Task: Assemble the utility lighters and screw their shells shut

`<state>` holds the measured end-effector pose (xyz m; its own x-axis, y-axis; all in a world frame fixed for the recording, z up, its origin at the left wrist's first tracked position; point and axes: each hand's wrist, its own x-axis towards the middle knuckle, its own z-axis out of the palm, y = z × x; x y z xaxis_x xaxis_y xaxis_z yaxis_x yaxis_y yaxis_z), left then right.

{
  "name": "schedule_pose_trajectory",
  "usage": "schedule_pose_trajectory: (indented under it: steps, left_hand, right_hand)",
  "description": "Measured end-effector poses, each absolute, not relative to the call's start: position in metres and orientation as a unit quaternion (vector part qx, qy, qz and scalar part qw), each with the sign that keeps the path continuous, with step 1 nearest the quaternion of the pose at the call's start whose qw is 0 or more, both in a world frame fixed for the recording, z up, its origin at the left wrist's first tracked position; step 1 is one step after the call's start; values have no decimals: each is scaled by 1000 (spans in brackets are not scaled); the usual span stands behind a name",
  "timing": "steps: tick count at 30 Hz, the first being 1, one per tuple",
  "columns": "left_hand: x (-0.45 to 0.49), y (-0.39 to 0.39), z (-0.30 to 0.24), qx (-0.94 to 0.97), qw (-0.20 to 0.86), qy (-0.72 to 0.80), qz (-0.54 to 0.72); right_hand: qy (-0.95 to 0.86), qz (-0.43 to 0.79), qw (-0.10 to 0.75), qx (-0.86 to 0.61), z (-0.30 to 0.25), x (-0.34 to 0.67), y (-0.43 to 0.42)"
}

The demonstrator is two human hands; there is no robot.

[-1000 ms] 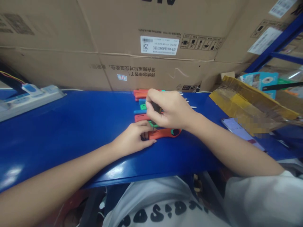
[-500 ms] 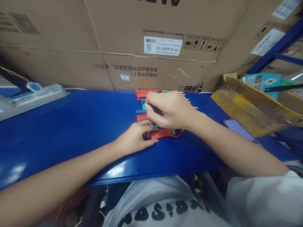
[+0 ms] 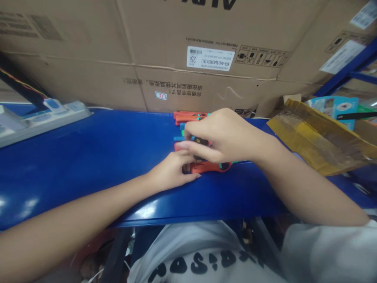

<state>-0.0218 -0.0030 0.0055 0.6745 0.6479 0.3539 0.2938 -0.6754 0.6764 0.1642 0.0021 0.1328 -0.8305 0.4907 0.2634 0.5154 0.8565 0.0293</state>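
Observation:
My left hand (image 3: 171, 171) rests on the blue tabletop, its fingers curled around the end of an orange plastic tool with teal trim (image 3: 207, 167). My right hand (image 3: 225, 135) sits just above that tool, its fingertips pinched on a small dark part (image 3: 203, 142). The fingers hide most of this part. Beyond both hands lies a row of similar tools with red, orange, blue and green handles (image 3: 188, 116), partly covered by my right hand.
The blue table (image 3: 88, 157) ends at a front edge near my body. Large cardboard boxes (image 3: 206, 78) stand along its back. A white power strip (image 3: 50, 114) lies at the far left, and a yellow taped package (image 3: 319, 137) sits at the right.
My right hand has turned and shifted slightly right over the orange tool, and the thin metal pin below it no longer shows. The phone at the right is out of sight. The left hand stays put.

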Motion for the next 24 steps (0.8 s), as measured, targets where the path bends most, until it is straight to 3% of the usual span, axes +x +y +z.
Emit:
schedule_pose_trajectory:
  steps: [24]
  left_hand:
    - [-26, -2, 10, 876, 284, 290, 260]
  right_hand:
    - [-954, -12, 138, -266, 130, 173, 6]
